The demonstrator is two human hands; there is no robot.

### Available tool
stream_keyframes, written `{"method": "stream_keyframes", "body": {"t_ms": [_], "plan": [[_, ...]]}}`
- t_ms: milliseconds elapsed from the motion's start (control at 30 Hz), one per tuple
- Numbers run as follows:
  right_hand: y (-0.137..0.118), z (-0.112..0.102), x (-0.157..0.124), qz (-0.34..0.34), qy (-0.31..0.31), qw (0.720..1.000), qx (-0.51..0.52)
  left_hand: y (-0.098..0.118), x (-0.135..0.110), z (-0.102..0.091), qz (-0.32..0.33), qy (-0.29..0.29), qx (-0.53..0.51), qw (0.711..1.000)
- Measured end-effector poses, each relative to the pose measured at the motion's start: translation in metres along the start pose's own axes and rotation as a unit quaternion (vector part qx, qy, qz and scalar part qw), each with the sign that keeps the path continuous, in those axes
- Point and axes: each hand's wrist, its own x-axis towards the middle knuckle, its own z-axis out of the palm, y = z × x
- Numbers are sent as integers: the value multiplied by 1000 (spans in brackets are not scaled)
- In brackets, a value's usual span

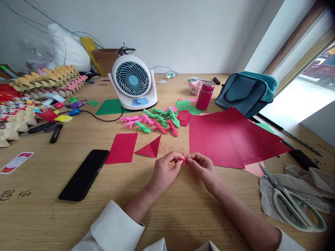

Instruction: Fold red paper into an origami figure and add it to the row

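Observation:
A small folded red paper piece point(184, 160) is pinched between the fingertips of both hands, just above the table. My left hand point(166, 169) grips its left end with thumb and forefinger. On the other side my right hand point(203, 168) closes on the right end, and the fingers hide much of the piece. Behind the left hand lies a folded red paper triangle point(151, 149), beside a red paper rectangle point(122, 148). Farther back is a pile of pink, green and red folded paper pieces point(157, 118). Large red paper sheets point(211, 139) spread out to the right.
A black phone point(84, 175) lies at left, scissors point(288, 198) on a cloth point(272, 195) at right. Behind stand a white fan point(133, 80), a red flask point(205, 96) and a blue bag point(246, 92). Egg cartons point(47, 82) fill the far left.

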Motion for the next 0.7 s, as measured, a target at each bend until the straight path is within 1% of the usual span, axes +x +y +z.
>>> {"method": "stream_keyframes", "body": {"t_ms": [167, 300, 467, 600, 700], "plan": [[-1, 1, -1, -1, -7, 1000, 3, -1, 0, -1, 4, 0, 27, 1000], [0, 2, -1, -19, -20, 1000, -5, -2, -1, -2, 7, 6, 53, 999], [6, 1, 0, -38, -29, 999, -21, -5, 0, -1, 30, 13, 92, 995], [9, 1, -1, -37, -37, 998, -36, -5, 0, -2, 36, 12, 103, 994], [7, 1, 0, -26, -32, 999, -31, -5, 1, -3, 39, 0, 103, 994]]}}
